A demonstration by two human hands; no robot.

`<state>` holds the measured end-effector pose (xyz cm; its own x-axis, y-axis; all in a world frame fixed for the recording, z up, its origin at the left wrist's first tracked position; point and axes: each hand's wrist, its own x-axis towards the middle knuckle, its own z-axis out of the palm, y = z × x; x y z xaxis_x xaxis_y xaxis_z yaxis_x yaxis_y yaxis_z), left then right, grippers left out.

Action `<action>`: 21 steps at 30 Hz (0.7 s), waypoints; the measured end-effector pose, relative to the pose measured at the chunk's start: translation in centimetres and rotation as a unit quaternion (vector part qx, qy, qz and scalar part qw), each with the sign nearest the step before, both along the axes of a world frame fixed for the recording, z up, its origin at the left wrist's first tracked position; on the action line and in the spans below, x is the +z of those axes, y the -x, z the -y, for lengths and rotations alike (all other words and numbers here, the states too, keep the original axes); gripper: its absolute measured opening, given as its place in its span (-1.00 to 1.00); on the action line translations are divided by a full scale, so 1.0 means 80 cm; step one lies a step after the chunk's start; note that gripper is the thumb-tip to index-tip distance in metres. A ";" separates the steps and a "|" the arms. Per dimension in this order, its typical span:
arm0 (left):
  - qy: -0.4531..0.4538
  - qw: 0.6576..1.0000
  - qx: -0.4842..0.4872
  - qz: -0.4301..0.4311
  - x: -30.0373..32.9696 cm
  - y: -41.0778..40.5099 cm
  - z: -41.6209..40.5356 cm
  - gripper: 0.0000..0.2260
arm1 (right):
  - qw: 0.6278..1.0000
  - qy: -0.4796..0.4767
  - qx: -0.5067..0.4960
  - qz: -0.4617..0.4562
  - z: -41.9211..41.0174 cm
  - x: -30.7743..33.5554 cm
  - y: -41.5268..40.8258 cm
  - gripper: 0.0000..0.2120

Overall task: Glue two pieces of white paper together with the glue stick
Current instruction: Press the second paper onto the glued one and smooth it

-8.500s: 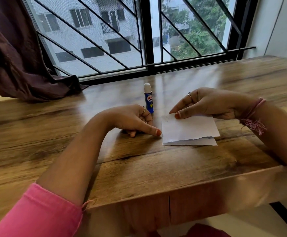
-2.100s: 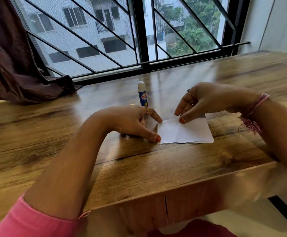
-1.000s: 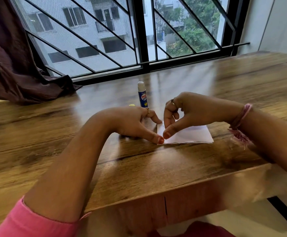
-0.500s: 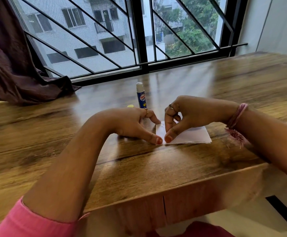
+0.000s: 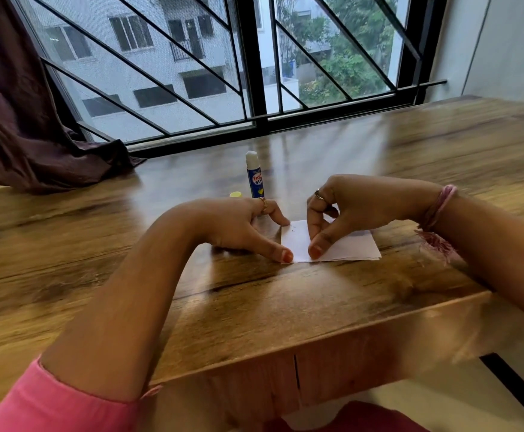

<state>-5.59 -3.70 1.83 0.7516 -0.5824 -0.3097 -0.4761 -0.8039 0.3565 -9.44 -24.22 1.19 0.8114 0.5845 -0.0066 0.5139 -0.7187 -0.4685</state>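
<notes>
Two white paper pieces (image 5: 345, 247) lie stacked flat on the wooden table (image 5: 254, 307), edges nearly matched. My left hand (image 5: 242, 226) rests beside the stack, its thumb tip and a fingertip pinning the left edge. My right hand (image 5: 351, 207) arches over the paper, its thumb pressing down near the front left corner, other fingers curled above. The blue glue stick (image 5: 254, 176) stands upright behind my left hand with its white tip uncapped. Its yellow cap (image 5: 235, 194) peeks out behind my left knuckles.
A dark curtain (image 5: 36, 135) bunches on the table's far left. A barred window (image 5: 254, 73) runs along the back edge. The table's front edge is close below the paper, with a drawer front under it.
My right thumb has slid a little to the right along the paper's front edge, away from my left thumb. The left hand, paper and glue stick stay put.
</notes>
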 end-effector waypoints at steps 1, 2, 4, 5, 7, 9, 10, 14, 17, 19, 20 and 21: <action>-0.001 1.000 -0.001 0.005 0.000 0.000 0.000 -0.33 | 1.000 -0.001 -0.006 -0.004 0.003 0.000 0.000 -0.65; -0.002 1.000 -0.003 0.007 -0.001 -0.001 0.000 -0.32 | 1.000 -0.003 -0.011 -0.008 0.006 0.000 0.001 -0.63; -0.003 1.000 -0.005 0.008 -0.001 -0.001 0.000 -0.30 | 1.000 -0.007 -0.018 -0.015 0.012 -0.002 0.003 -0.61; -0.003 1.000 -0.006 0.009 -0.001 -0.001 0.000 -0.30 | 1.000 -0.011 -0.020 -0.018 0.014 -0.003 0.003 -0.62; -0.002 1.000 -0.006 0.009 -0.001 -0.001 0.000 -0.30 | 0.999 -0.017 -0.026 -0.023 0.017 -0.004 0.004 -0.64; -0.002 1.000 -0.006 0.010 -0.001 -0.001 0.000 -0.31 | 0.999 -0.021 -0.027 -0.021 0.018 -0.005 0.005 -0.64; -0.002 1.000 -0.006 0.010 -0.002 -0.001 0.000 -0.31 | 0.999 -0.022 -0.026 -0.021 0.018 -0.005 0.005 -0.63; -0.006 1.000 -0.004 0.008 -0.002 -0.002 0.000 -0.30 | 0.999 -0.026 -0.027 -0.010 0.017 -0.005 0.009 -0.63; -0.005 1.000 -0.002 0.010 -0.002 -0.002 -0.001 -0.30 | 0.999 -0.027 -0.033 -0.006 0.022 -0.005 0.013 -0.64; -0.003 1.000 -0.003 0.012 -0.002 -0.002 -0.001 -0.30 | 0.999 -0.027 -0.043 -0.004 0.029 -0.006 0.016 -0.66; -0.002 1.000 -0.003 0.012 -0.003 -0.002 -0.001 -0.31 | 0.998 -0.028 -0.050 -0.003 0.033 -0.007 0.018 -0.66; 0.000 1.000 -0.003 0.011 -0.003 -0.002 -0.001 -0.31 | 0.998 -0.031 -0.056 -0.002 0.036 -0.008 0.020 -0.66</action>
<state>-5.46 -3.60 1.61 0.7548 -0.5870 -0.2926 -0.4887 -0.8009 0.3460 -11.05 -27.14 0.57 0.8721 0.4888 0.0235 0.4294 -0.7414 -0.5158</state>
